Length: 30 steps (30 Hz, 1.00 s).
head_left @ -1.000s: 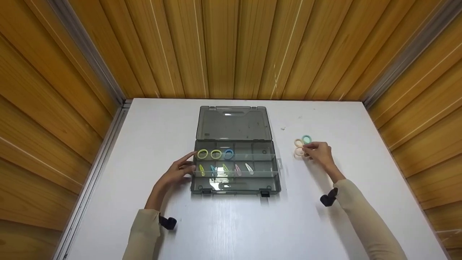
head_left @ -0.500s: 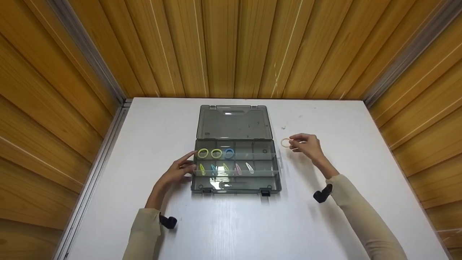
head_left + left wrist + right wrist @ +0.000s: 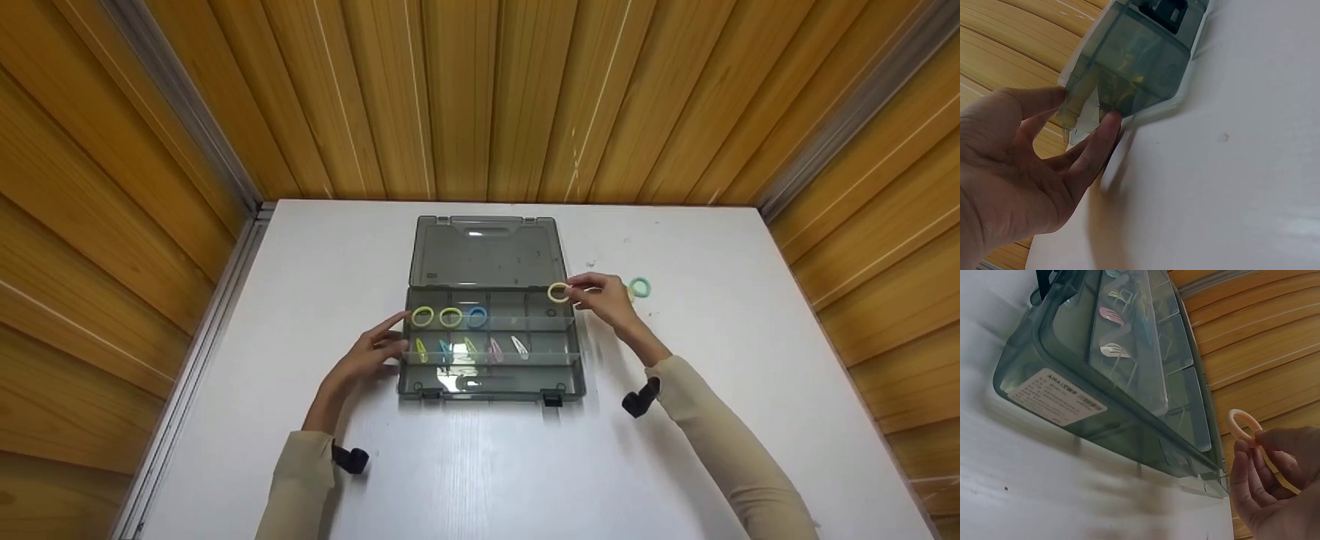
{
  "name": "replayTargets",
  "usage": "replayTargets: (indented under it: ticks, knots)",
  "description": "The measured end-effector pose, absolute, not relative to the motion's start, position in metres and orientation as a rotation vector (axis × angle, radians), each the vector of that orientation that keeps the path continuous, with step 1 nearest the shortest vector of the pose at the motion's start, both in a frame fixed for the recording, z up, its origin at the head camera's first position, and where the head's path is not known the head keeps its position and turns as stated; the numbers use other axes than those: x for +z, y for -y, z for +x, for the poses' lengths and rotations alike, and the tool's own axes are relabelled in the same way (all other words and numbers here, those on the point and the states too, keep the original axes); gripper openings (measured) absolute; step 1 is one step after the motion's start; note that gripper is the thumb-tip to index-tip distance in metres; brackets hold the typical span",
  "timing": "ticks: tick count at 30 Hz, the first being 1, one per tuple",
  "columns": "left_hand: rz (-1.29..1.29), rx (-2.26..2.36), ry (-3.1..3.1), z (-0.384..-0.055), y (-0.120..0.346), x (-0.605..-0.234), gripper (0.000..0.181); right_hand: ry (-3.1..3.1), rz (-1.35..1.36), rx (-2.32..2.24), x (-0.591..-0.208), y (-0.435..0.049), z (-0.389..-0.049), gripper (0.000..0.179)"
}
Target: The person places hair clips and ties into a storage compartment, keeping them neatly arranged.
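An open grey see-through compartment box [image 3: 555, 379] lies on the table. My right hand [image 3: 606, 301] pinches a pale peach hair tie [image 3: 1232, 421] between thumb and fingertips, over the box's back right corner. Fingertips of my left hand [image 3: 367, 355] touch the box's left side, fingers spread and fairly straight. Along the back row lie two yellow hair ties, one of them a yellow hair tie [image 3: 451, 326], and a blue hair tie [image 3: 470, 318]. Several snap hair clips, among them a white hair clip [image 3: 520, 347], sit one by one in the middle row.
A mint hair tie [image 3: 640, 280] lies on the white table [image 3: 480, 465] behind my right hand, beside a pale tie partly hidden by the hand. The box's lid [image 3: 487, 259] is folded back. Wood-patterned walls [image 3: 495, 97] stand behind the table and at both sides.
My right hand has lifted the peach hair tie from the small group on the table and carried it left to the box. My left hand has stayed at the box's left side.
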<state>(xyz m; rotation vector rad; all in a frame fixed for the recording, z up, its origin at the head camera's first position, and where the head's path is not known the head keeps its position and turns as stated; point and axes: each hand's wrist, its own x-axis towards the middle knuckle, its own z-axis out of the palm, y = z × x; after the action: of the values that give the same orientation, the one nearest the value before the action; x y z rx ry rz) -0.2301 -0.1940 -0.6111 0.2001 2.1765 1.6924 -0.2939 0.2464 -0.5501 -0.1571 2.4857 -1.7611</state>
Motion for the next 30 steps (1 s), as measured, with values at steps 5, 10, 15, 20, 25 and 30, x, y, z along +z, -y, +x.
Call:
replayTargets:
  ticks: [5, 10, 15, 20, 25, 30]
  knots:
    - [0.188, 1.704, -2.162, -0.23, 0.192, -0.614, 0.062, -2.456, -0.181, -1.766, -0.557, -0.235, -0.294, 0.028]
    - [0.198, 1.716, -2.159, -0.232, 0.191, -0.615, 0.062, -2.427, -0.212, -1.766, -0.564, -0.215, -0.295, 0.027]
    - [0.217, 1.714, -2.178, -0.232, 0.194, -0.615, 0.061, -2.518, -0.316, -1.634, -0.573, -0.184, -0.301, 0.021]
    - [0.209, 1.72, -2.147, -0.23, 0.198, -0.616, 0.062, -2.604, -0.318, -1.474, -0.579, -0.165, -0.305, 0.016]
    - [0.245, 1.713, -2.141, -0.23, 0.2, -0.616, 0.063, -2.628, -0.314, -1.342, -0.583, -0.159, -0.308, 0.014]
    - [0.276, 1.718, -2.166, -0.231, 0.199, -0.617, 0.063, -2.669, -0.366, -1.28, -0.586, -0.159, -0.313, 0.011]
